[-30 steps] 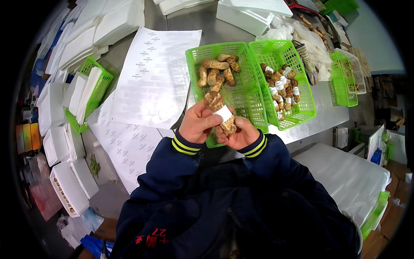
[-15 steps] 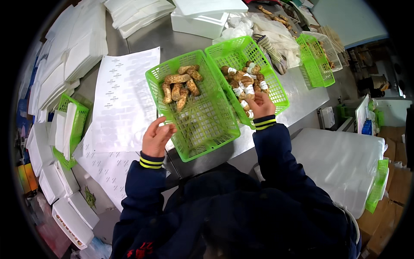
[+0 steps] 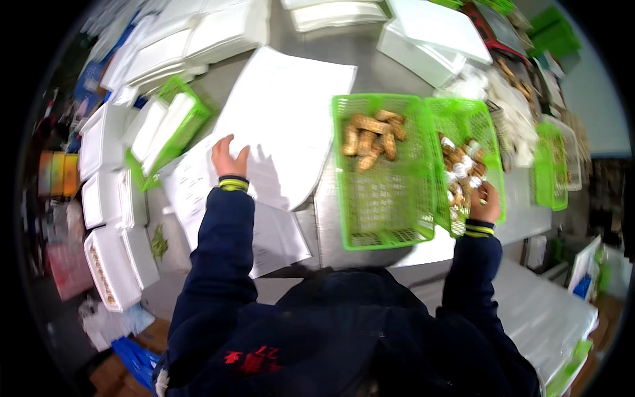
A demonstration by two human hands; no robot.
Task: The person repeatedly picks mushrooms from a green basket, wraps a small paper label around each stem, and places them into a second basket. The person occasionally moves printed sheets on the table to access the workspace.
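My left hand (image 3: pixel 230 159) is open, thumb and fingers apart, over printed white paper sheets (image 3: pixel 284 86) on the metal table. Brown, thick-stemmed mushrooms (image 3: pixel 372 126) lie loose at the far end of a green slatted basket (image 3: pixel 387 243). A second green basket (image 3: pixel 463 109) adjoins it on the right and holds mushrooms with white bands (image 3: pixel 460 171) round their stems. At that basket's near right corner my right hand (image 3: pixel 487 205) has its fingers curled against the banded mushrooms. Blur and the fingers hide what they grip, if anything.
White foam boxes (image 3: pixel 109 264) and a green basket with white slabs (image 3: pixel 169 132) line the left side. Stacked white sheets (image 3: pixel 228 33) lie at the back, near a lidded foam box (image 3: pixel 423 56). Another green basket (image 3: pixel 550 165) stands far right.
My left hand has moved left, from beside the basket of loose mushrooms to over the paper sheets. The view has shifted left. My right hand stays at the banded mushrooms.
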